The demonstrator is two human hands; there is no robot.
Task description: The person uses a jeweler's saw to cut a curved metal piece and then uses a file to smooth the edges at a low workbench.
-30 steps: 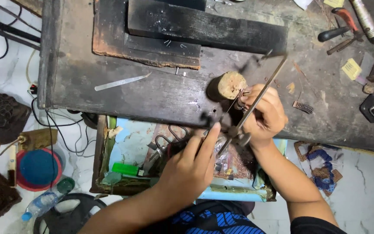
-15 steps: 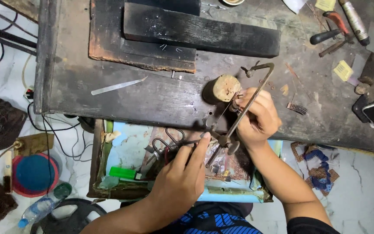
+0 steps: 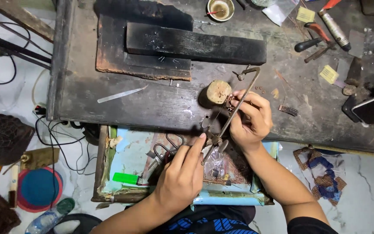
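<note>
A: Where is the saw?

B: The saw frame (image 3: 234, 108) slants across the front edge of the bench (image 3: 152, 104), its top end near the round wooden peg (image 3: 218, 91), its lower end over the open drawer (image 3: 130, 164).

A: And the hands?

B: The right hand (image 3: 249, 119) is curled around the frame's middle and seems to pinch a small metal piece (image 3: 230, 100) against the peg. The left hand (image 3: 180, 180) is loosely closed, fingertips on the clamp at the frame's lower end. Whether it grips firmly I cannot tell.

A: How would it handle?

B: I judge the frame light and stiff, safe to take by its back bar or handle. The blade looks hair-thin and brittle, so it should not be squeezed or twisted. The small piece looks tiny and easy to drop.

A: Anything else around?

B: A long black block (image 3: 195, 43), a flat metal strip (image 3: 122, 94), pliers (image 3: 321, 37) at the far right, and scissors (image 3: 169, 145) in the drawer.
</note>
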